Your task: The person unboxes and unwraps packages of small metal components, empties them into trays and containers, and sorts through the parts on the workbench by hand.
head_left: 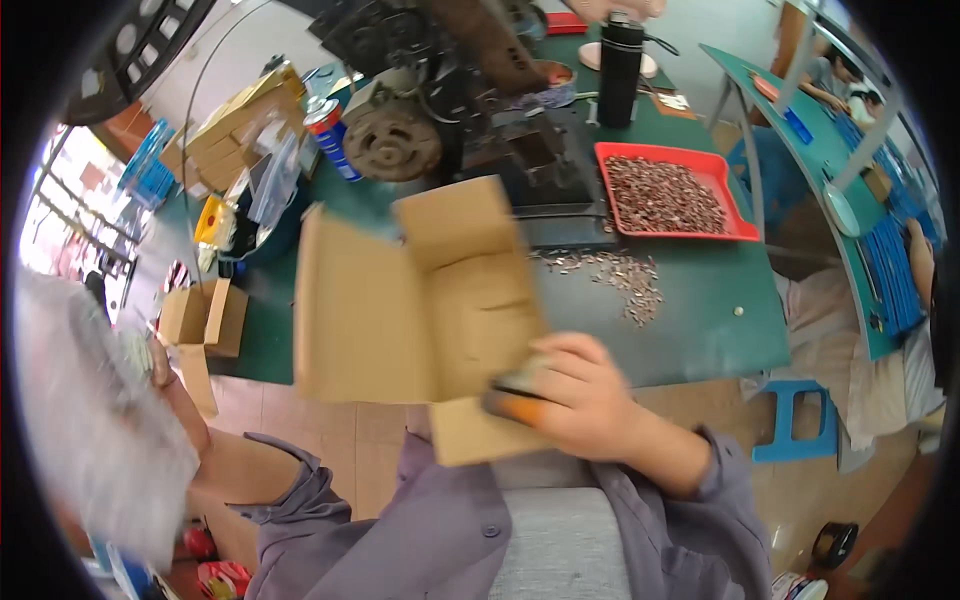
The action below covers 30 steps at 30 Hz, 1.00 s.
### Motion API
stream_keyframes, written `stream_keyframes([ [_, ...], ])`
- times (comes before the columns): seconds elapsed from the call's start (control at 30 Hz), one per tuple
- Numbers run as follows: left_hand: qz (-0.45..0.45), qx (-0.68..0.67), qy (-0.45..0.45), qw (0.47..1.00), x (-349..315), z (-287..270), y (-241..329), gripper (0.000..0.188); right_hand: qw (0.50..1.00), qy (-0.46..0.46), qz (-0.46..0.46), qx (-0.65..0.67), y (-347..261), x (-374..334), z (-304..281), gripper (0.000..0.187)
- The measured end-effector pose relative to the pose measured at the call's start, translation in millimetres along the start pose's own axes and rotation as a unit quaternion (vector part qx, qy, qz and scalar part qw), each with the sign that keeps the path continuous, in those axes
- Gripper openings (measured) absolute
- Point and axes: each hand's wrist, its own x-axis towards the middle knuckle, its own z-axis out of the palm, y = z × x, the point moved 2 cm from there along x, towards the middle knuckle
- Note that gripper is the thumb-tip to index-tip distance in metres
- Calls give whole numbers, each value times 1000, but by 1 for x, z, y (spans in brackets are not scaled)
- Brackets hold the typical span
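An opened cardboard box (480,300) stands tilted in front of me, its flaps spread and its inside bare. My right hand (580,395) is closed at the near right edge of the box, around an orange and black object (520,403); blur hides its exact kind. Far to the left, my left hand (165,375) is raised, partly hidden behind a large whitish, limp bag or cloth (100,420) that hangs from it, smeared by motion. Beyond the box, small metal pieces (635,285) lie scattered on the green table (700,310).
A red tray (745,225) full of small metal pieces is at the right, near a black bottle (620,75). A dark machine (480,80) stands at the back, with a spray can (330,135) beside it. Another small carton (228,315) sits left; a blue stool (797,420) stands right.
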Motion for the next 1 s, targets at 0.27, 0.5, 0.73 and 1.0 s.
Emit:
stream_keyframes([
  [0.27, -235, 367, 54, 899, -7, 28, -90, 45, 989, -26, 63, 132, 46, 8, 41, 22],
  [0.5, -331, 446, -230, 799, 93, 49, -150, 43, 952, -8, 216, -218, 147, -16, -60, 27],
  [0.73, -386, 405, -281, 780, 90, 60, -175, 37, 932, -60, 193, -302, 181, 0, -34, 22],
  [1.0, -319, 392, -239, 829, 87, 73, -185, 51, 915, -109, 235, -309, 186, 5, -25, 16],
])
